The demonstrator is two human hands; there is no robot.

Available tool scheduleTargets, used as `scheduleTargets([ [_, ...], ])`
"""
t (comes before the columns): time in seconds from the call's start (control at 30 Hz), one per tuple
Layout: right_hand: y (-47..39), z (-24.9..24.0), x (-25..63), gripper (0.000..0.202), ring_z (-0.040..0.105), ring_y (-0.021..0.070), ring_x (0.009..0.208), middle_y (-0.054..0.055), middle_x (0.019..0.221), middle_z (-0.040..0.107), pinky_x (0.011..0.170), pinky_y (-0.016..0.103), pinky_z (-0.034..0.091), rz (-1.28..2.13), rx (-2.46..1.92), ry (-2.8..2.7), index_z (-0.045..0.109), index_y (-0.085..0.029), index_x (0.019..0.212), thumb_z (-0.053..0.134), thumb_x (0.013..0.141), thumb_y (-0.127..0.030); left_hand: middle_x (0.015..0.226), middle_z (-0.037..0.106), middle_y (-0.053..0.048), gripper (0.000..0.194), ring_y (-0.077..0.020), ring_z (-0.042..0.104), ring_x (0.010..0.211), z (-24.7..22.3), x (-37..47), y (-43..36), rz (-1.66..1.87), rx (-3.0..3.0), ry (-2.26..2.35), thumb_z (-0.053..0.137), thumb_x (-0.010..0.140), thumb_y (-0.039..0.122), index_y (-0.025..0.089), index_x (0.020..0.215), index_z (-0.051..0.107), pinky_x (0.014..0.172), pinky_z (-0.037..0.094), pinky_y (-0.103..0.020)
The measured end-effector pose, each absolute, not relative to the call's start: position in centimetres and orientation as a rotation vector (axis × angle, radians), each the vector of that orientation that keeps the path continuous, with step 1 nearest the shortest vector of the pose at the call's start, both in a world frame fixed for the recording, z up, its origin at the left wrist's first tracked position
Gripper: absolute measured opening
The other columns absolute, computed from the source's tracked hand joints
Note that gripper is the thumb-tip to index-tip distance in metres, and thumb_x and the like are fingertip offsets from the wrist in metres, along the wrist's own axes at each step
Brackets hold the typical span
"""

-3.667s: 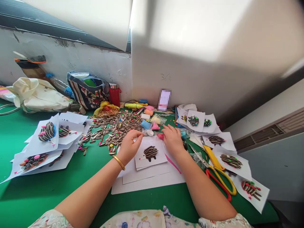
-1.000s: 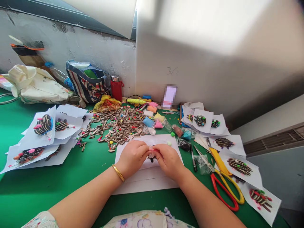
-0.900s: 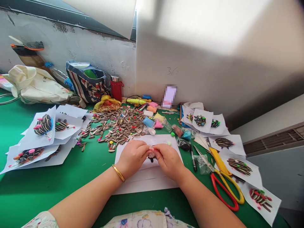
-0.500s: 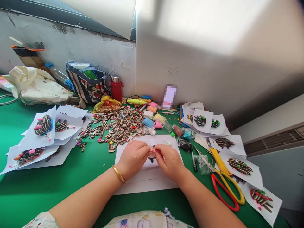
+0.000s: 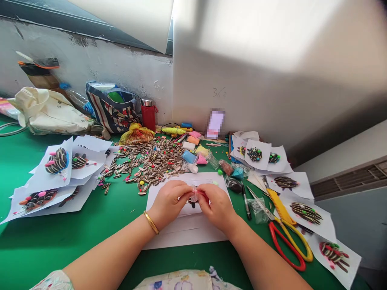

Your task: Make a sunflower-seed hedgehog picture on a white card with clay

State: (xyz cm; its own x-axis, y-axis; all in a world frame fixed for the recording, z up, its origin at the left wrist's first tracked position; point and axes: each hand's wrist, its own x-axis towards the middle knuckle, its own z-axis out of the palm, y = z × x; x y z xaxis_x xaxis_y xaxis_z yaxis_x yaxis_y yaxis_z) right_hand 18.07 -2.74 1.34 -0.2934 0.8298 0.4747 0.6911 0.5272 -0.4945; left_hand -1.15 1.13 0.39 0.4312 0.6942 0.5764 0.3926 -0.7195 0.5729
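My left hand (image 5: pixel 169 201), with a gold bangle (image 5: pixel 151 222) on its wrist, and my right hand (image 5: pixel 218 206) meet over white paper (image 5: pixel 184 235). Between their pinched fingertips is a small crinkled plastic wrapper (image 5: pixel 194 194), clear with a pinkish tint. Whatever lies inside it cannot be made out. Just below the fingers, partly covered by them, a dark seed design (image 5: pixel 192 204) shows on the sheet. A pale green dab (image 5: pixel 215 183) sits on the paper beyond my right hand.
Loose striped sunflower seeds (image 5: pixel 160 155) spread behind the paper, beside packets of coloured clay (image 5: pixel 190 156). To the right lie a black pen (image 5: pixel 246 203), scissors (image 5: pixel 290 239) and a yellow cutter (image 5: pixel 279 205). Seed pictures on paper stand at left (image 5: pixel 57 161) and right (image 5: pixel 306 211).
Both hands stay in nearly the same place, still pinching the wrapper, which shows slightly more between the fingertips. The whole view has shifted very slightly.
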Motion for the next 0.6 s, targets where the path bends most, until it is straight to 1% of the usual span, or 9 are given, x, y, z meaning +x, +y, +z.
scheduleTargets([
  [0.13,-2.76,1.38,18.10,0.011,0.058,0.0182,0.072,0.003,0.082,0.066,0.066,0.031,0.044,0.235,-1.243,-2.050,0.058,-0.021,0.097,0.049,0.093,-0.018,0.087,0.073,-0.005,0.010,-0.0171,0.066,0.081,0.63,-1.12,1.12,1.178,2.206,0.915,0.063,0.092,0.027,0.021,0.093,0.071,0.076,0.054,-0.031],
  [0.23,-2.82,1.31,17.98,0.011,0.060,0.0190,0.076,0.004,0.086,0.068,0.068,0.032,0.045,0.261,-1.209,-2.056,0.059,-0.021,0.097,0.049,0.093,-0.018,0.081,0.072,-0.003,0.009,-0.0167,0.065,0.077,0.82,-1.12,1.16,1.152,2.188,0.893,0.066,0.090,0.028,0.022,0.088,0.071,0.073,0.053,-0.030],
  [0.3,-2.81,1.26,17.94,0.012,0.061,0.0194,0.078,0.005,0.088,0.068,0.070,0.032,0.047,0.271,-1.186,-2.059,0.059,-0.022,0.099,0.049,0.093,-0.019,0.080,0.072,-0.003,0.009,-0.0161,0.065,0.076,0.82,-1.09,1.19,1.164,2.157,0.881,0.065,0.090,0.026,0.022,0.086,0.071,0.072,0.053,-0.029],
  [0.47,-2.67,1.21,18.07,0.012,0.059,0.0191,0.075,0.004,0.085,0.067,0.068,0.032,0.046,0.244,-1.207,-2.030,0.059,-0.021,0.100,0.048,0.094,-0.019,0.085,0.073,-0.002,0.006,-0.0156,0.066,0.080,0.60,-0.97,1.20,1.212,2.056,0.901,0.065,0.089,0.019,0.022,0.089,0.070,0.075,0.054,-0.028],
  [0.6,-2.68,1.23,18.05,0.012,0.060,0.0198,0.079,0.005,0.088,0.067,0.071,0.033,0.046,0.250,-1.193,-2.024,0.059,-0.021,0.101,0.049,0.095,-0.020,0.088,0.074,-0.003,0.008,-0.0164,0.067,0.083,0.41,-1.08,1.32,1.196,2.121,0.923,0.065,0.089,0.019,0.022,0.094,0.071,0.076,0.053,-0.029],
])
